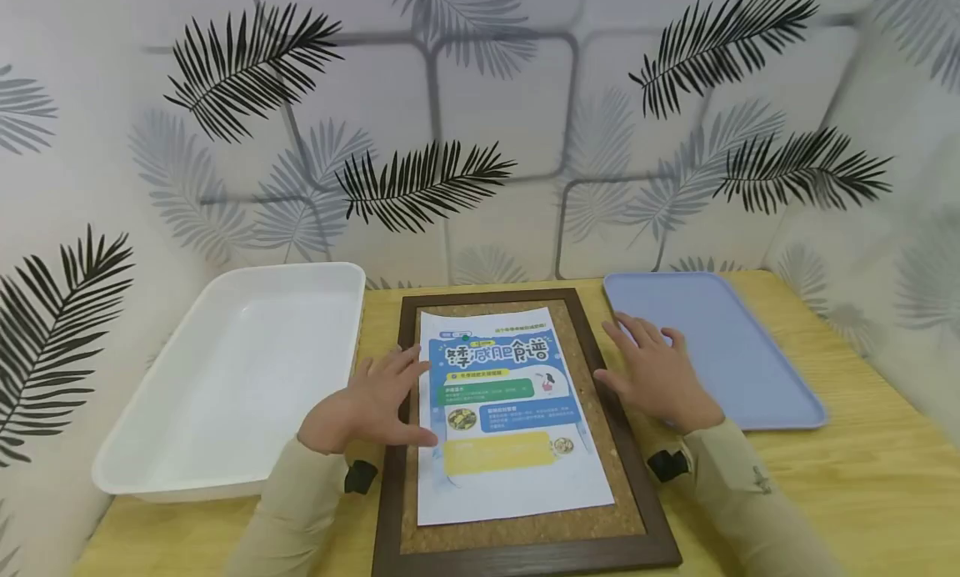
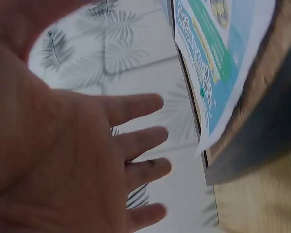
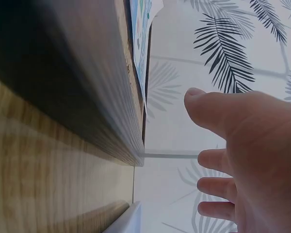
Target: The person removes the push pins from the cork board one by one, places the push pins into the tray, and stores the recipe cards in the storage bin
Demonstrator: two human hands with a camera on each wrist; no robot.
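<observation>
A cork board [image 1: 525,530] in a dark brown wooden frame [image 1: 633,469] lies on the table. On it is a printed paper poster [image 1: 517,494] with blue, green and yellow blocks and Chinese text. A small green pushpin [image 1: 465,338] sits near the poster's top left. My left hand [image 1: 378,402] hovers at the board's left side, fingers spread and thumb over the poster. Beside the right frame edge, my right hand [image 1: 656,373] is held with its fingers apart. Both wrist views show palms with nothing held.
To the left stands a deep white tray [image 1: 247,377]. A flat lavender-blue tray [image 1: 720,343] lies at the right, close to my right hand. Behind the wooden table [image 1: 862,494] rises a wall [image 1: 502,102] with a palm-leaf pattern.
</observation>
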